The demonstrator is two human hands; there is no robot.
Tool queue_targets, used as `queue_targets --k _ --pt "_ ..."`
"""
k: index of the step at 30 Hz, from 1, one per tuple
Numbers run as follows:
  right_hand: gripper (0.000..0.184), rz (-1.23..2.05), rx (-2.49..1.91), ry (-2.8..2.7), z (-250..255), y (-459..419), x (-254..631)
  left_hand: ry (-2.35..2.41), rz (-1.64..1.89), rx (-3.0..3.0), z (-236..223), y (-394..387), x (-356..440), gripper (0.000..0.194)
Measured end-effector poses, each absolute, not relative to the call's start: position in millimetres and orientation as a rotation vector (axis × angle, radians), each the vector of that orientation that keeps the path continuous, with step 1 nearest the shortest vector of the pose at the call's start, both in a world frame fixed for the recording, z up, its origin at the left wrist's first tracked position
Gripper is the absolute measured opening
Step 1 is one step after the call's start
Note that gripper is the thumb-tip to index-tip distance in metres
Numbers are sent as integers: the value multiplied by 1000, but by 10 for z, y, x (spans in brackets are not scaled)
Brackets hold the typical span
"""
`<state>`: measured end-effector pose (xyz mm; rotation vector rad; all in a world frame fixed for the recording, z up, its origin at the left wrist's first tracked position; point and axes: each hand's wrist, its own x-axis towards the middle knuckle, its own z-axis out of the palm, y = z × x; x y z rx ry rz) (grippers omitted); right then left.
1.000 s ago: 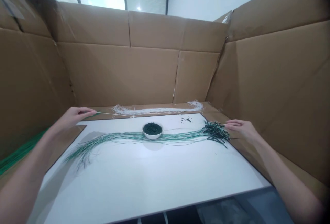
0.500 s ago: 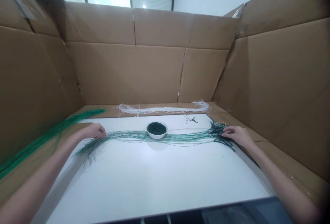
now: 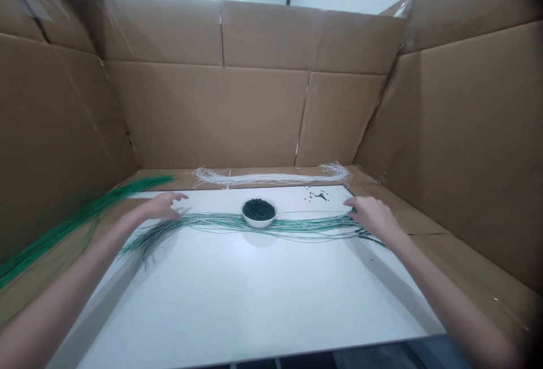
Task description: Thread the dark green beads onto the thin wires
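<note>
On the white table point(image 3: 237, 295), at 9 o'clock from the white bowl point(image 3: 258, 213) of dark green pellets point(image 3: 258, 209), your left hand point(image 3: 161, 206) hangs with its fingers point(image 3: 180, 194) spread wide, holding nothing, just behind the long bundle of green and white wires point(image 3: 237, 223). At 3 o'clock, your right hand point(image 3: 373, 216) sits over the bundle's right end, its fingers point(image 3: 350, 202) slightly parted and touching the strands, with no clear pinch. The bundle passes just in front of the bowl. Loose pellets point(image 3: 318, 194) lie at 2 o'clock, and a coil of white wires point(image 3: 271, 175) lies at 12 o'clock beyond the table.
</note>
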<state>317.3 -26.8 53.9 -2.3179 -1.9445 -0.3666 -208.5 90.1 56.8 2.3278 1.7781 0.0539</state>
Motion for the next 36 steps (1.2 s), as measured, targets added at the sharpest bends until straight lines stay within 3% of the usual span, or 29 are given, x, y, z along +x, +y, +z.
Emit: queue_targets --k 2,5,15,19,24,29,36 --pt "27 -306 -2179 -2103 611 -53 2903 1734 84 2410 608 975 -1933 70" --pt "23 -176 -2011 -2314 636 425 2491 1704 110 2529 601 1164 -1625 59" --pt "25 104 -1783 -2544 291 1778 1469 1958 134 2557 159 1841 -1082 45" --pt "22 181 -1721 -2610 174 2032 1423 2217 217 2459 194 1945 -1422 43" --pt "24 234 -1663 -2666 128 2146 1505 2744 196 1901 151 1972 -2285 40" --pt "20 198 -1656 -2646 223 2147 1519 2719 110 1847 40 1837 -2892 35" --pt "15 267 -1675 -2608 420 2227 1499 2628 106 1909 101 1857 -3070 33"
